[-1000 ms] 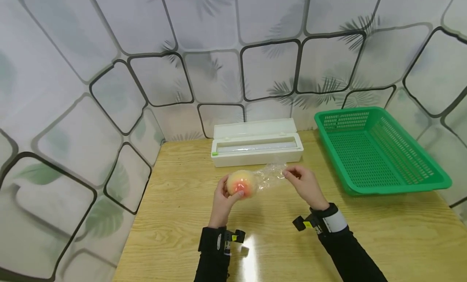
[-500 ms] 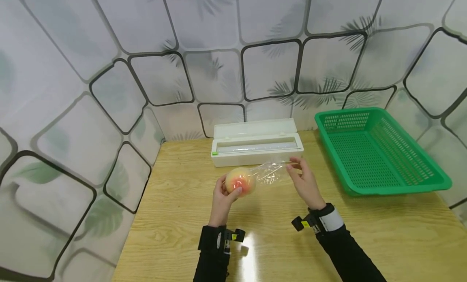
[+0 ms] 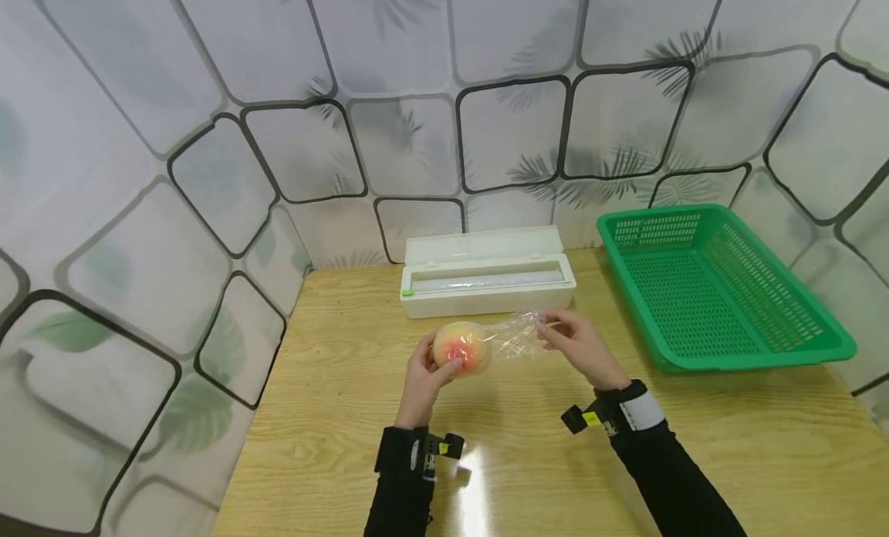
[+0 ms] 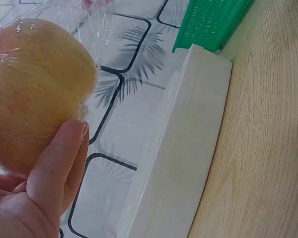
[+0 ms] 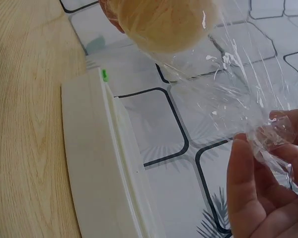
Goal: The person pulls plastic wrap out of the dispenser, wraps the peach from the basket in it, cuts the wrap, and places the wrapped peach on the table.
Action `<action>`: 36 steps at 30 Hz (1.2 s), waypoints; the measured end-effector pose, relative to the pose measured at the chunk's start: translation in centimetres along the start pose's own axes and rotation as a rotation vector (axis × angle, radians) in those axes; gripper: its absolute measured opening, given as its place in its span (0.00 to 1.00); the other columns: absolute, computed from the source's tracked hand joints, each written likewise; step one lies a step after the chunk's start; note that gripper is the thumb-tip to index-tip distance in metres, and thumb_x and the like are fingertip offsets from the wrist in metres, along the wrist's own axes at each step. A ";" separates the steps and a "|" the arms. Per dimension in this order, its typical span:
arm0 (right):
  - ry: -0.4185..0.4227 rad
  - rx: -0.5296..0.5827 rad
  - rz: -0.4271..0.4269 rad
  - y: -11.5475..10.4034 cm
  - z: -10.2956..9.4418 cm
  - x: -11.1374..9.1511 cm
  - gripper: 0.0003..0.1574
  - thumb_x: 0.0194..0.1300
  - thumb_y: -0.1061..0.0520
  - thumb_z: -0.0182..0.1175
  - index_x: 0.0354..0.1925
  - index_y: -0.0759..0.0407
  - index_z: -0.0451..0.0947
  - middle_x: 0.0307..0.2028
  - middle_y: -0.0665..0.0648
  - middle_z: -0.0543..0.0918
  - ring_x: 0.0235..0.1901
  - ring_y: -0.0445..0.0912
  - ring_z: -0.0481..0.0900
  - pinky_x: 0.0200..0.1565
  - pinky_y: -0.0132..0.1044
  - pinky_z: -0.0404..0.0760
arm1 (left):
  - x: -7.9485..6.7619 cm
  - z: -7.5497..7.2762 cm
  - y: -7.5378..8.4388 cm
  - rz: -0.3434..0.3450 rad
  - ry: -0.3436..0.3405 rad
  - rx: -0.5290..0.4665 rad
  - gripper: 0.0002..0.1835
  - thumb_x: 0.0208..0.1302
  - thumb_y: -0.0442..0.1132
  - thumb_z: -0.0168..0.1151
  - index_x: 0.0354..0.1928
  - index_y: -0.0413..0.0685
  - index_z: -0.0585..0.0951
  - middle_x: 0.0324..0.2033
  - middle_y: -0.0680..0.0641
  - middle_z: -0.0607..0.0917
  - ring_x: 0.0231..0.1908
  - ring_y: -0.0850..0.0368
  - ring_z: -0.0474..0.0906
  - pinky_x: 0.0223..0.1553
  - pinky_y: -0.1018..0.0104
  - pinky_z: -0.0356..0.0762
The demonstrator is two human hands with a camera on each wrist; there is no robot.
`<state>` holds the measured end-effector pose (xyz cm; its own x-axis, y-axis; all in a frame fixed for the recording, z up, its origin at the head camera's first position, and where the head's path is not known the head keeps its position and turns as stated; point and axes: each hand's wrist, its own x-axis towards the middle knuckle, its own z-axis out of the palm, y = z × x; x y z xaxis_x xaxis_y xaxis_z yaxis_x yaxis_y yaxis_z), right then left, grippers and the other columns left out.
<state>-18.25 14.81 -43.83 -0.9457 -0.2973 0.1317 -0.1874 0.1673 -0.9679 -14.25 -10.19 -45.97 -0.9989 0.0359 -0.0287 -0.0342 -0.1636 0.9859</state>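
A round yellow and pink peach (image 3: 461, 347), covered in clear plastic wrap, is in my left hand (image 3: 420, 383), thumb on its near side and fingers behind. From the peach's right side a loose tail of plastic wrap (image 3: 515, 335) stretches across to my right hand (image 3: 582, 347). In the right wrist view my right thumb and fingers pinch the bunched end of that wrap (image 5: 270, 136). The left wrist view shows the wrap lying tight over the peach (image 4: 39, 89), with my fingertips against its lower side.
Behind my hands stands a white wrap dispenser box (image 3: 489, 298), its lid raised and a roll of film (image 3: 489, 281) inside. A green plastic basket (image 3: 722, 290) sits at the right of the wooden table (image 3: 333, 444). Patterned sheeting (image 3: 417, 143) rises behind and at the left.
My right fingers loosened and rose slightly half a second ago, and are now drawn together on the wrap's end. My left hand and the peach have hardly moved.
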 end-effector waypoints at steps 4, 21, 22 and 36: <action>0.065 -0.014 -0.033 0.1 -0.1 0.1 0.17 0.63 0.59 0.53 0.45 0.71 0.73 0.36 0.66 0.76 0.35 0.55 0.75 0.36 0.36 0.77 | 0.2 0.1 0.0 -0.006 -0.010 -0.035 0.32 0.53 0.33 0.61 0.60 0.37 0.61 0.48 0.37 0.71 0.44 0.52 0.72 0.42 0.60 0.74; 0.177 -0.009 -0.005 0.6 0.9 1.5 0.11 0.59 0.64 0.55 0.37 0.74 0.76 0.28 0.60 0.78 0.27 0.42 0.75 0.32 0.33 0.76 | 1.3 2.2 0.7 0.099 -0.231 -0.286 0.29 0.51 0.38 0.60 0.56 0.35 0.65 0.42 0.45 0.76 0.41 0.55 0.75 0.40 0.62 0.75; 0.167 -0.003 0.008 0.7 1.1 1.6 0.11 0.59 0.65 0.55 0.37 0.74 0.76 0.28 0.60 0.78 0.27 0.41 0.75 0.32 0.33 0.76 | 1.3 2.4 0.7 0.095 -0.245 -0.286 0.29 0.51 0.37 0.59 0.56 0.35 0.65 0.42 0.45 0.76 0.41 0.55 0.75 0.40 0.62 0.75; 0.153 0.082 0.079 0.8 3.8 1.0 0.12 0.52 0.77 0.47 0.37 0.75 0.70 0.29 0.60 0.75 0.27 0.43 0.71 0.28 0.30 0.73 | 1.1 3.5 0.1 0.018 -0.361 -0.283 0.31 0.51 0.35 0.55 0.58 0.34 0.60 0.44 0.46 0.73 0.43 0.56 0.72 0.42 0.64 0.74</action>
<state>-18.35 11.06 -45.25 -0.9871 -0.1392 0.0794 -0.0945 0.1054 -0.9899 -15.26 -6.68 -45.33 -0.9264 0.3639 0.0963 -0.0746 -0.4284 0.9005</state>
